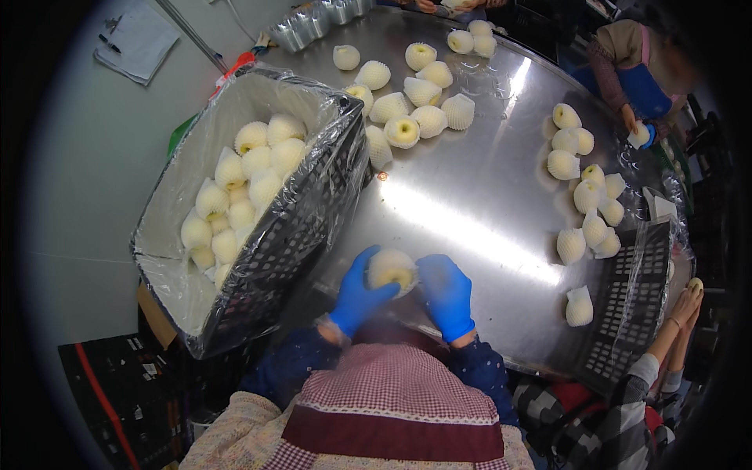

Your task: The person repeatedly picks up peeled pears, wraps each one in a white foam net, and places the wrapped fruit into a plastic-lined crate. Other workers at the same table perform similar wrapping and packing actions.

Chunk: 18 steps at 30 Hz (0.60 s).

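Observation:
In front of my apron, over the table's near edge, my left hand [362, 292] in a blue glove grips a round pale yellow fruit [392, 273]. A white foam net wraps the fruit, and its hollowed end faces me. My right hand [445, 294], also blue-gloved, is at the fruit's right side against the edge of the net; its fingertips are blurred and partly hidden. To the left stands a tilted black plastic crate [305, 235] lined with clear film. Inside it lies a heap of foam-netted fruits [242, 194].
Netted fruits [432, 120] lie across the steel table [470, 176]. More fruits [587, 194] form a row at right, beside another black crate [628, 299]. Clear plastic trays [317, 26] stand at the far edge. Co-workers' hands [687, 305] handle fruits around the table.

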Each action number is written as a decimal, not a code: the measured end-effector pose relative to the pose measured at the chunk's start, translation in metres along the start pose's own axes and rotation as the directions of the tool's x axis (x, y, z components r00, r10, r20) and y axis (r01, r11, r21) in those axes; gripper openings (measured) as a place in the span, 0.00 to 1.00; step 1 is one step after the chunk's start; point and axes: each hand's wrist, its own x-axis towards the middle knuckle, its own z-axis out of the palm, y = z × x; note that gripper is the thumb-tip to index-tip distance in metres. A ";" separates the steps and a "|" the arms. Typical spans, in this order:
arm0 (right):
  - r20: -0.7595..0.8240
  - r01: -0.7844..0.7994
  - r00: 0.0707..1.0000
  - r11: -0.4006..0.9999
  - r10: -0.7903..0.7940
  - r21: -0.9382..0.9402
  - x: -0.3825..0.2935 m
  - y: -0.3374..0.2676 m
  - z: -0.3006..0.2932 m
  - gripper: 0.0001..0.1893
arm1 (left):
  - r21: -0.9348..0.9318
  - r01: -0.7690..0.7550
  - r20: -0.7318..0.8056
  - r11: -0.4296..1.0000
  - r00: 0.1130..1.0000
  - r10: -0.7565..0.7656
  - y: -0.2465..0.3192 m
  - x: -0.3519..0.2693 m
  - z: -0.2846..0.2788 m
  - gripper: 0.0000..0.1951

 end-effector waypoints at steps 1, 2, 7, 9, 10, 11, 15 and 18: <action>0.065 -0.132 0.990 0.978 0.123 0.162 -0.001 0.006 -0.001 0.08 | -0.028 0.008 0.015 1.000 1.000 -0.007 -0.001 0.000 -0.001 0.37; 0.123 -0.230 0.971 0.933 0.203 0.277 -0.001 0.010 -0.003 0.08 | -0.047 0.017 0.034 0.999 0.999 -0.016 -0.001 -0.001 -0.003 0.37; 0.286 -0.442 0.897 0.691 0.337 0.572 0.001 0.008 -0.006 0.12 | -0.134 0.073 0.089 0.988 0.994 -0.062 0.003 -0.002 -0.006 0.36; 0.139 -0.206 0.977 0.879 0.161 0.429 0.001 -0.002 -0.003 0.13 | -0.092 0.079 0.068 0.993 0.995 -0.073 0.006 -0.002 -0.004 0.36; 0.143 -0.209 0.976 0.902 0.166 0.378 0.000 -0.007 0.000 0.13 | -0.065 0.085 0.046 0.994 0.996 -0.082 0.007 -0.003 -0.002 0.36; 0.113 -0.179 0.982 0.948 0.155 0.262 -0.004 -0.013 0.002 0.13 | -0.032 0.085 0.026 0.996 0.996 -0.084 0.008 -0.003 0.000 0.36; 0.054 -0.181 0.983 0.963 0.174 0.200 -0.003 -0.011 0.004 0.11 | -0.010 0.012 0.019 1.000 1.000 -0.012 0.003 -0.003 -0.002 0.36; 0.051 -0.177 0.984 0.936 0.169 0.305 0.001 0.003 0.002 0.10 | -0.090 -0.010 0.035 0.996 0.999 0.013 -0.005 0.000 -0.012 0.36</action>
